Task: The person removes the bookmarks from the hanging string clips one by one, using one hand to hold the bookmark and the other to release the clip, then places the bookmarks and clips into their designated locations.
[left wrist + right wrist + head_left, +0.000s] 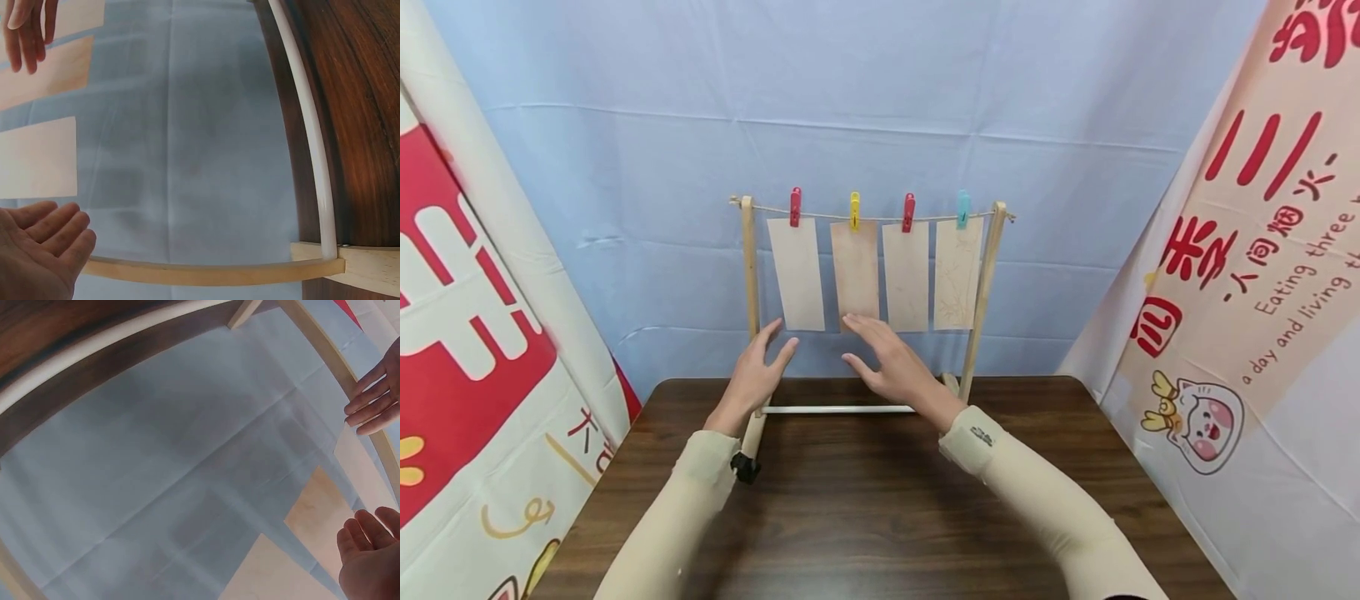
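Paper cards hang in a row from a string [880, 218] on a wooden frame [988, 292], each under a clothespin. At the left a white card [797, 275] hangs from a red clothespin [795, 207]. Beside it a tan card [856, 267] hangs from a yellow clothespin [854, 212]. Farther right are a pale card [907, 279] under a red clothespin [909, 213] and a patterned card [957, 275] under a blue clothespin [963, 209]. My left hand [754, 375], fingers extended, is near the white card's lower corner. My right hand [891, 362] reaches before the tan card's lower edge, holding nothing.
A white rod [835, 409] joins the frame's feet on the dark wooden table [865, 508]. A black clamp-like piece [745, 467] sits at the left foot. Blue cloth [880, 92] hangs behind, and printed banners [1247, 333] flank both sides.
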Tool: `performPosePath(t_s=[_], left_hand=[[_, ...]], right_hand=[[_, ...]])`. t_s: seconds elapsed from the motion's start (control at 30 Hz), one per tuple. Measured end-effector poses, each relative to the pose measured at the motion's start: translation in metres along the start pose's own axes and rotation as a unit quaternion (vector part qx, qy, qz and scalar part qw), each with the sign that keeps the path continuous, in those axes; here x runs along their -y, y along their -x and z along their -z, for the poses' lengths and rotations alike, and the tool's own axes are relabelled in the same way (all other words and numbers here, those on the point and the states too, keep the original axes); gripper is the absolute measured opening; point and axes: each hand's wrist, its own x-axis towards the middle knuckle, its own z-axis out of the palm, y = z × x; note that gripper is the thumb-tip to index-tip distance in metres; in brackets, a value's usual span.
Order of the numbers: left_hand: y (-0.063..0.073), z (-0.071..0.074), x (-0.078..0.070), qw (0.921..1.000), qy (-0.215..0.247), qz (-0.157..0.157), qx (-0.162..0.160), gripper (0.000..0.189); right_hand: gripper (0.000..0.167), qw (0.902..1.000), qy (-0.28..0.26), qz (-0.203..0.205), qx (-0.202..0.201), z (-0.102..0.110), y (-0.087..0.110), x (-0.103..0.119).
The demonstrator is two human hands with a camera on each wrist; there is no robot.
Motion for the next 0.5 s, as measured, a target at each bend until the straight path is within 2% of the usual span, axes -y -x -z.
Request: performPosePath(t_s=[0.23,0.5], left_hand=[[-0.008,-0.002,0.0,0.9999,0.012,0.011,0.003,0.086],[-0.017,-0.005,-0.002,0.9995,0.028,0.013,-0.005,0.087]], right_hand=[[0.062,0.9999,0.003,0.011,0.008,0.005,-0.013,0.001],[0.06,0.9995,0.011,0.031,-0.001,0.015,-0.029,0.002]])
